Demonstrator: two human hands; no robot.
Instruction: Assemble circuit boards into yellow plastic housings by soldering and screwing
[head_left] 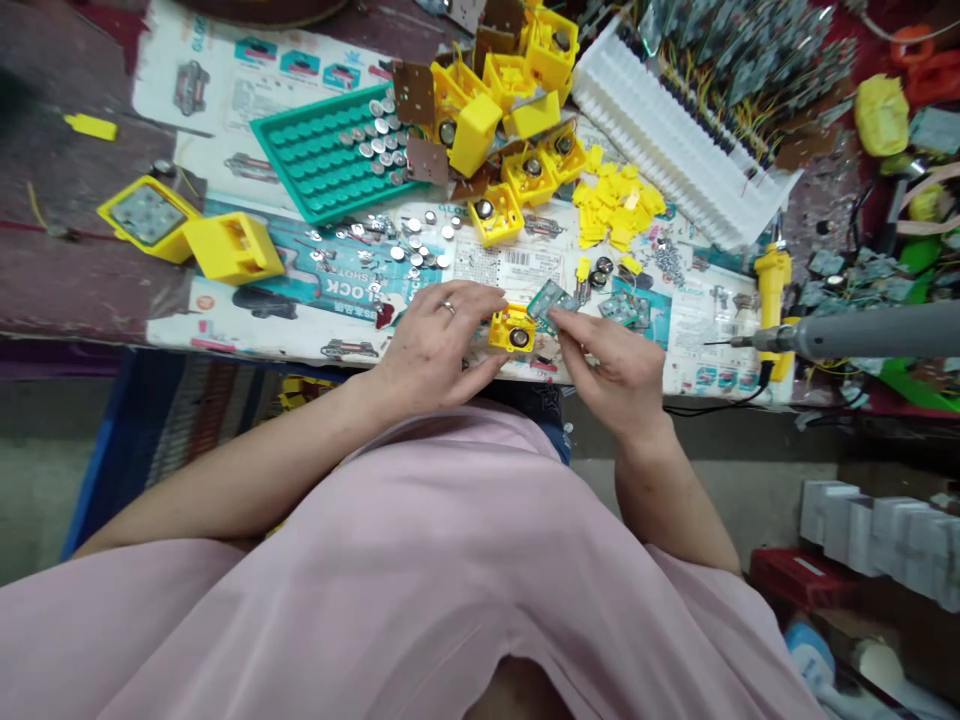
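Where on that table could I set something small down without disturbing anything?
The printed sheet looks bare left of the green tray, with a smaller patch between the right hand and grey pointed tool. The middle is crowded: yellow housings, metal discs.

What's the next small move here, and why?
Probably shift the green circuit board left over the yellow casing: the right hand pinches the board just beside it, the casing's open interior faces up, and the left hand brackets it.
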